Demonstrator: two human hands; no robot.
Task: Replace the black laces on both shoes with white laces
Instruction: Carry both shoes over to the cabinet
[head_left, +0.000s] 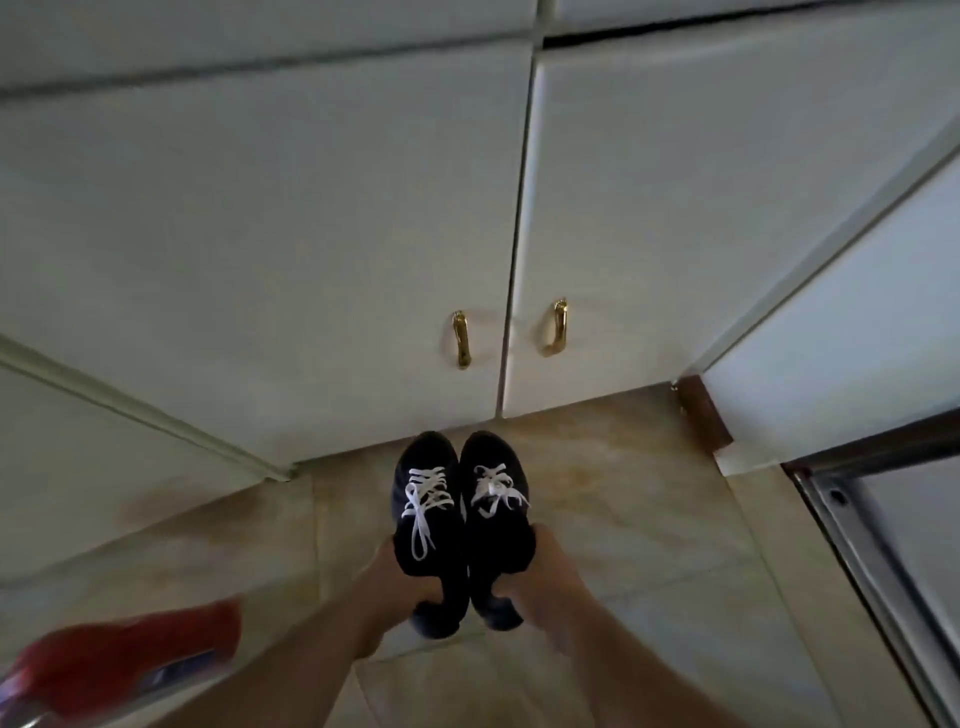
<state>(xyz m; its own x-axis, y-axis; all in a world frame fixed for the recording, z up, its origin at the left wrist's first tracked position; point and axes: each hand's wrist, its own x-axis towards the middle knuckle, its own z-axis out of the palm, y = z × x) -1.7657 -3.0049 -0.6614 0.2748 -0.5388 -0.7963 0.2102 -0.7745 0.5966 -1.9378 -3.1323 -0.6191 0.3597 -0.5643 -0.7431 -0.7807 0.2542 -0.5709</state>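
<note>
Head view: both black shoes already carry white laces, tied in bows — the left shoe (427, 514) and right shoe (496, 512) sit side by side, touching, toes pointing to 12 o'clock toward the cabinet doors (311, 234) with their gold handles (461, 339). No black lace shows anywhere in frame, so the relacing looks finished on both; what seems left, at a guess, is only setting the pair down or putting it away.

The left hand (389, 582) grips the heel end of the left shoe from 7 o'clock, fingers curled around it; the right hand (545, 571) does the same on the right shoe from 5 o'clock. Whether the soles rest on the tiled floor (649, 545) or hang just above it — I cannot tell. A blurred red object (130, 660) lies at 8 o'clock.
</note>
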